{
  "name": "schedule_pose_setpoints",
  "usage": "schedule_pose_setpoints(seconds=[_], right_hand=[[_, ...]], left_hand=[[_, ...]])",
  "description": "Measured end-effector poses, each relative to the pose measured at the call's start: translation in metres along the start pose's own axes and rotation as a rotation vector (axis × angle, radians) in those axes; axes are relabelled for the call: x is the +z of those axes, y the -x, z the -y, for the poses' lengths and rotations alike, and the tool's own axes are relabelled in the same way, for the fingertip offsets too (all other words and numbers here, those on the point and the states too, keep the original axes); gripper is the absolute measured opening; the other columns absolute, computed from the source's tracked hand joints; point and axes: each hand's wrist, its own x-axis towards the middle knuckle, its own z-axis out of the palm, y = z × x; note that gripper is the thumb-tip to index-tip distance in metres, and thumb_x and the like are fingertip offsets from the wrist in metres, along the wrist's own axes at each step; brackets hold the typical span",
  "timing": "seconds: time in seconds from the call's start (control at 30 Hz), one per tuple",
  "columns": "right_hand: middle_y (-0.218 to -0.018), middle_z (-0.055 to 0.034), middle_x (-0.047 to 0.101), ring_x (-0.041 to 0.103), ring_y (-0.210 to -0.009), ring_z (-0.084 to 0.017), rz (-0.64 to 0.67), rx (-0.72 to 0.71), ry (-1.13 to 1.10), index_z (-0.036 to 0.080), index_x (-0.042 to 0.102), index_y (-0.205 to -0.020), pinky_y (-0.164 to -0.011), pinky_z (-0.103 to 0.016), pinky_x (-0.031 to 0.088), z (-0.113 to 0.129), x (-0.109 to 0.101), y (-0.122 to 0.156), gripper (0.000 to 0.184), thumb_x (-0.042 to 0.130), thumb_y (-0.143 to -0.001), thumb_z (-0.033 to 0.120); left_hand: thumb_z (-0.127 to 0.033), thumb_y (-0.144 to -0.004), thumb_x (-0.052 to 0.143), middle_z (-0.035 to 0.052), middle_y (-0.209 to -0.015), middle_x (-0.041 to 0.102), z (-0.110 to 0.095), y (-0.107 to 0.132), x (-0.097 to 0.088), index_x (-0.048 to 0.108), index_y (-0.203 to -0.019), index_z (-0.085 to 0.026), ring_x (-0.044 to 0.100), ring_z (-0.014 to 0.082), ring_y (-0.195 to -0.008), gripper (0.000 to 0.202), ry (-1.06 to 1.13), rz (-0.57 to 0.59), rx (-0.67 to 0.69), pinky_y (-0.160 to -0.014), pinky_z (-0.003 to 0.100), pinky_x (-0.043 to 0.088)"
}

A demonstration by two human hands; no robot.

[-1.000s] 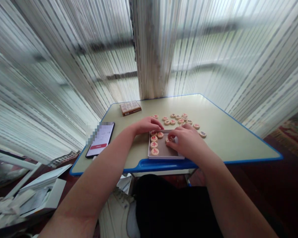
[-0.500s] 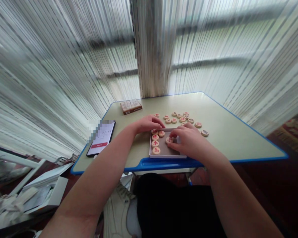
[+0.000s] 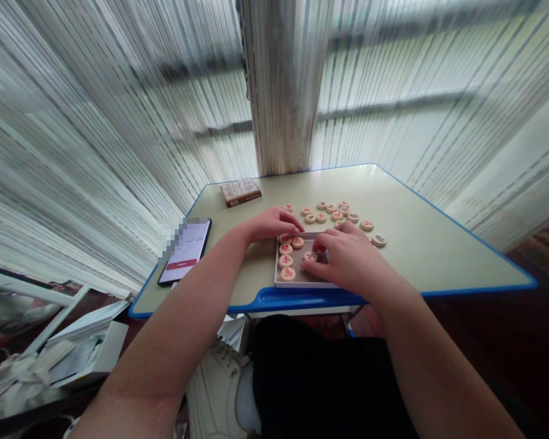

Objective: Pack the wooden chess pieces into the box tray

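A shallow white box lies at the near edge of the table, with several round wooden chess pieces with red characters lined up inside. My right hand rests over the box, fingertips pinched on one piece lying in it. My left hand lies at the box's far left corner, fingers curled down onto the rim and the pieces there. More loose pieces are scattered on the table just beyond the box.
A phone with a lit screen lies at the table's left edge. A small brown box sits at the far left, near the curtain. White boxes and papers lie on the floor to the left.
The view has tilted slightly. My right hand has drawn the pinched piece a little to the left inside the box. My left hand has stayed at the corner.
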Motion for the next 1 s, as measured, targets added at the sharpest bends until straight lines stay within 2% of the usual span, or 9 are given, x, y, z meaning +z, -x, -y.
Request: schedule_pose_setpoints(seconds=[0.1,0.2,0.3,0.5,0.73,1.0], right_hand=[[-0.082,-0.0060,0.067,0.049,-0.086,-0.025,0.025,-0.032,-0.028,0.021,0.068,-0.074,-0.081,-0.039,0.036,0.000,-0.001,0.001,0.027,0.055,-0.078,0.044],[-0.091,-0.0040,0.068,0.049,-0.088,-0.025,0.035,-0.109,-0.076,0.024,0.070,-0.091,-0.082,-0.038,0.036,-0.006,0.000,0.003,0.024,0.053,-0.081,0.038],[-0.094,-0.0053,0.068,0.049,-0.092,-0.026,0.006,-0.102,-0.084,0.023,0.068,-0.102,-0.083,-0.039,0.035,-0.012,0.001,0.004,0.030,0.055,-0.079,0.038],[-0.087,-0.0052,0.067,0.049,-0.092,-0.025,0.034,-0.086,-0.094,0.023,0.069,-0.085,-0.084,-0.038,0.036,-0.013,0.003,0.002,0.024,0.056,-0.077,0.041],[-0.089,-0.0060,0.066,0.049,-0.094,-0.025,0.003,-0.070,-0.089,0.023,0.069,-0.090,-0.083,-0.037,0.037,-0.016,0.004,0.002,0.029,0.056,-0.077,0.045],[-0.085,-0.0061,0.066,0.050,-0.092,-0.026,0.017,-0.070,-0.091,0.022,0.070,-0.085,-0.083,-0.038,0.037,-0.012,0.003,0.001,0.025,0.057,-0.076,0.042]], left_hand=[[-0.025,-0.066,0.060,0.0027,-0.078,0.068,-0.001,0.001,0.000,0.072,-0.086,-0.011,0.058,0.0141,-0.075,0.027,0.004,-0.003,0.001,-0.074,0.025,0.044],[-0.024,-0.066,0.060,0.0033,-0.078,0.068,-0.002,0.001,0.001,0.072,-0.086,-0.010,0.057,0.0138,-0.075,0.028,0.007,0.002,0.008,-0.074,0.025,0.043],[-0.025,-0.066,0.060,0.0029,-0.079,0.068,0.000,0.000,0.000,0.072,-0.086,-0.011,0.057,0.0139,-0.075,0.027,0.010,0.001,0.015,-0.074,0.025,0.043],[-0.024,-0.066,0.061,0.0016,-0.075,0.067,0.001,0.000,0.000,0.072,-0.084,-0.013,0.057,0.0128,-0.072,0.024,0.023,0.000,0.016,-0.071,0.024,0.043],[-0.025,-0.066,0.061,0.0030,-0.077,0.068,0.002,-0.001,0.000,0.073,-0.086,-0.013,0.058,0.0143,-0.075,0.026,0.009,0.003,0.007,-0.072,0.025,0.043],[-0.024,-0.066,0.061,0.0021,-0.075,0.067,0.003,-0.002,0.000,0.073,-0.085,-0.013,0.057,0.0131,-0.072,0.025,0.015,0.005,-0.003,-0.069,0.024,0.043]])
